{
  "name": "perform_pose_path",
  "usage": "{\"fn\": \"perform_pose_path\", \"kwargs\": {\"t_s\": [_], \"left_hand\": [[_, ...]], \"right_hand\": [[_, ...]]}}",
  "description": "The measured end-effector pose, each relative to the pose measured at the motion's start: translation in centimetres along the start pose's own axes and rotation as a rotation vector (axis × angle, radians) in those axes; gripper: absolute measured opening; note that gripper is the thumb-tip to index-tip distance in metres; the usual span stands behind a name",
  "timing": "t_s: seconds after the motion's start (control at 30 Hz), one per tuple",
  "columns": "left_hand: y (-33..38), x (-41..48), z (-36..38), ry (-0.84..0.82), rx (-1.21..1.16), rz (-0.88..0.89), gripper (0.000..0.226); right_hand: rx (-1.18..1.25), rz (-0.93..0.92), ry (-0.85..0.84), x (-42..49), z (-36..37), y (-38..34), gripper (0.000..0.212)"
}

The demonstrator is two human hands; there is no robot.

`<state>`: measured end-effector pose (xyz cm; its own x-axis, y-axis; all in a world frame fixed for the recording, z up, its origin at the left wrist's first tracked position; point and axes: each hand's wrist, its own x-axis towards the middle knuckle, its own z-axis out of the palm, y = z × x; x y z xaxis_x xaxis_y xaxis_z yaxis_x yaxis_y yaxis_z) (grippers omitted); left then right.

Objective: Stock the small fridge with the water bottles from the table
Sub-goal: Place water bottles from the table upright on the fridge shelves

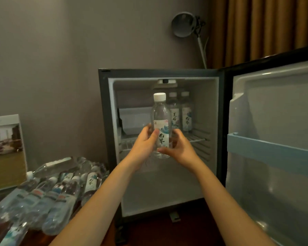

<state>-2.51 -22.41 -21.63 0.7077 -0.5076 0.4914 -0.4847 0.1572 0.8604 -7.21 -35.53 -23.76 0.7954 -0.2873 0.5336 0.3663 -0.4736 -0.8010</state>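
Now your left grip [146, 139] and right grip [176, 146] both curl around the lower half of one upright water bottle [161, 114], just in front of the open fridge [103, 121]. Two more bottles [180, 112] stand inside the fridge on its wire shelf [197, 139]; a wrapped pack [52, 189] lies left of the fridge.

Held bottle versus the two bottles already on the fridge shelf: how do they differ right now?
The held bottle is off any surface, gripped by the left hand and right hand before the fridge opening; the shelf bottles stand free on the wire shelf, back right. The held bottle is nearer and brighter; the shelf bottles sit in shadow, the left one partly hidden behind it. All are upright, white-capped, with similar labels.
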Motion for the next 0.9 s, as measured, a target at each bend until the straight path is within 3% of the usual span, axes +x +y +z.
{"fn": "perform_pose_path", "kwargs": {"t_s": [0.23,0.43,0.67,0.9], "left_hand": [[0.2,4.2,1.1,0.056,-0.004,-0.045,0.039],[-0.8,6.2,1.4,0.12,0.022,-0.105,0.026],[-2.7,8.4,1.1,0.135,-0.008,-0.075,0.042],[-3.7,10.7,1.2,0.173,0.105,-0.089,0.047]], "right_hand": [[-0.047,-0.016,-0.012,4.7,-0.4,0.2,0.064],[-0.105,0.018,-0.066,6.6,-0.4,1.4,0.068],[-0.071,-0.031,-0.113,8.1,-0.6,3.2,0.063],[-0.08,0.035,0.074,9.4,0.1,4.4,0.049]]}}
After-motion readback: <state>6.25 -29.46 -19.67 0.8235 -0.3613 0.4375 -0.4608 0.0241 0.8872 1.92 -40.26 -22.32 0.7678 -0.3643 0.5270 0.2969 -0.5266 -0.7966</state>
